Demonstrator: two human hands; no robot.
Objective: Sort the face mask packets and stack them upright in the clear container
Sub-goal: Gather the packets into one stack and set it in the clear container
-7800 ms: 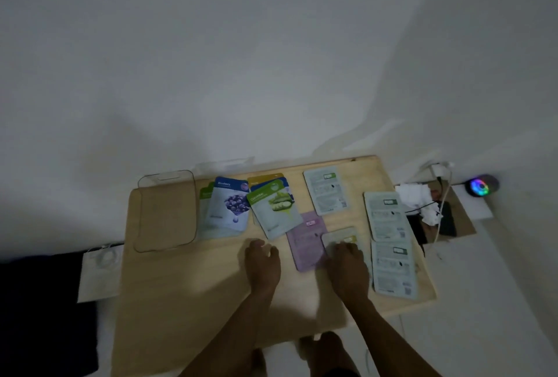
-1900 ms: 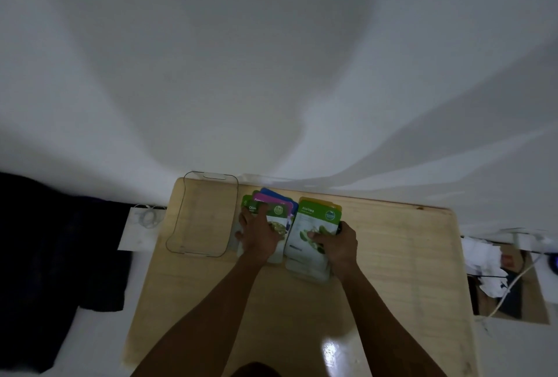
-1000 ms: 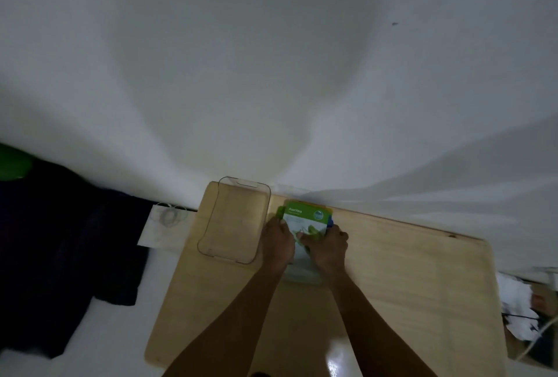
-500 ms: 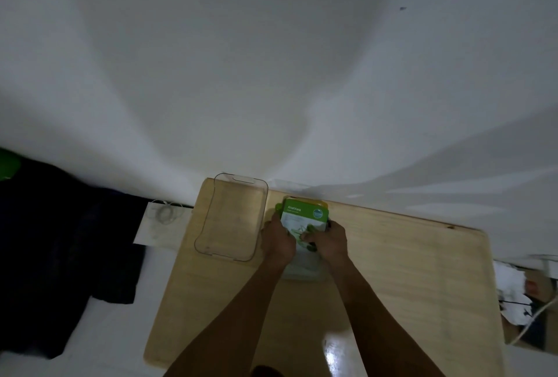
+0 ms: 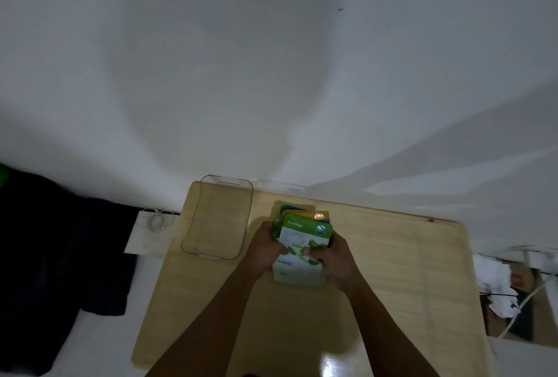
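The face mask packets (image 5: 305, 231) are gathered into one pile near the back of the wooden table (image 5: 392, 271). A green and white Aloe Vera packet lies on top, with yellow, blue and pink edges fanning out behind it. My left hand (image 5: 265, 248) grips the pile's left side and my right hand (image 5: 333, 256) grips its right side. The pile's far end looks tilted up; its near end rests on the table. The clear container (image 5: 197, 244) stands with nothing in it just left of my left hand, at the table's back left corner.
A white wall rises right behind the table. A dark cloth mass (image 5: 60, 256) and a white packet with a cable (image 5: 151, 231) lie on the floor to the left. White crumpled paper, cables and a box (image 5: 513, 289) sit past the table's right edge.
Since the earliest frame the scattered packets have been collected into one pile. In the last second both hands closed on its sides and its far end rose, fanning the packets behind.
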